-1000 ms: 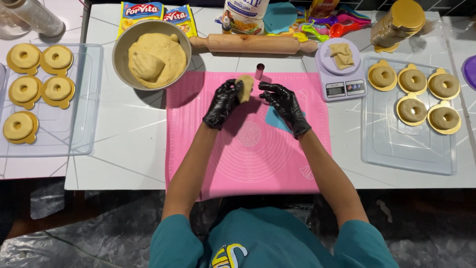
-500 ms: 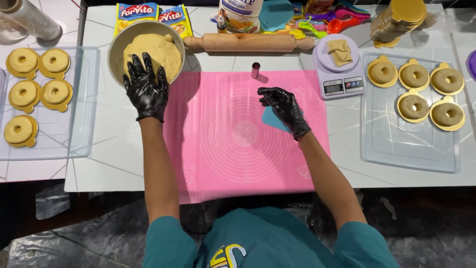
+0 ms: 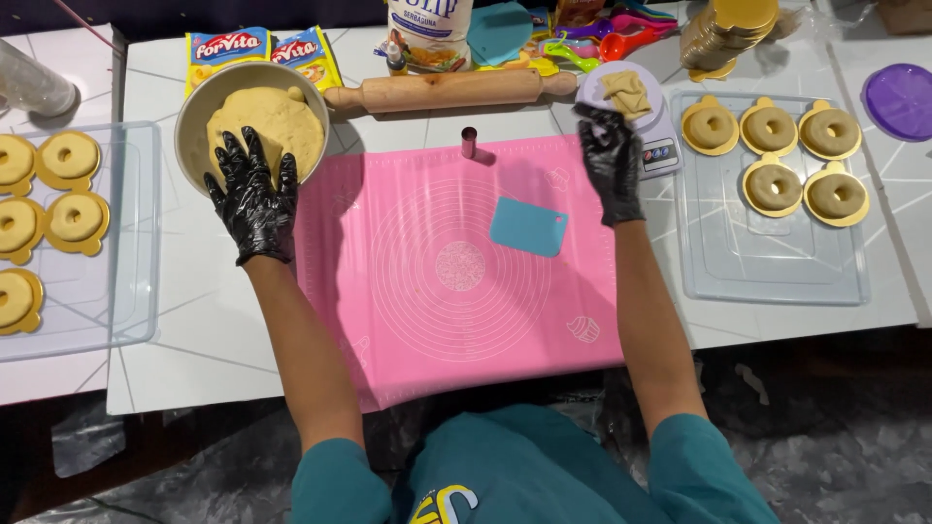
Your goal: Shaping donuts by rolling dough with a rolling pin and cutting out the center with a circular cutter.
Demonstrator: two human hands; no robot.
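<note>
My left hand (image 3: 254, 194), in a black glove, lies with fingers spread on the yellow dough (image 3: 277, 116) at the near rim of a metal bowl (image 3: 184, 131). My right hand (image 3: 612, 160), also gloved, reaches to the small white scale (image 3: 662, 146). Its fingertips sit at the near edge of the scale's plate, beside a flat piece of dough (image 3: 626, 92). Whether they pinch that piece is unclear. Between my arms lies a pink silicone mat (image 3: 456, 291) with a teal scraper (image 3: 527, 226) and a small metal cutter (image 3: 469, 142) on it.
A rolling pin (image 3: 447, 90) lies behind the mat. Clear trays on the right (image 3: 767, 272) and left (image 3: 97, 311) hold dough rings on gold cards (image 3: 772, 184). Yellow packets (image 3: 257, 49), a stack of gold cards (image 3: 728, 29) and a purple lid (image 3: 898, 97) line the back.
My left hand carried dough from the mat to the bowl and now rests on the dough there. My right hand left the scraper and moved up to the scale.
</note>
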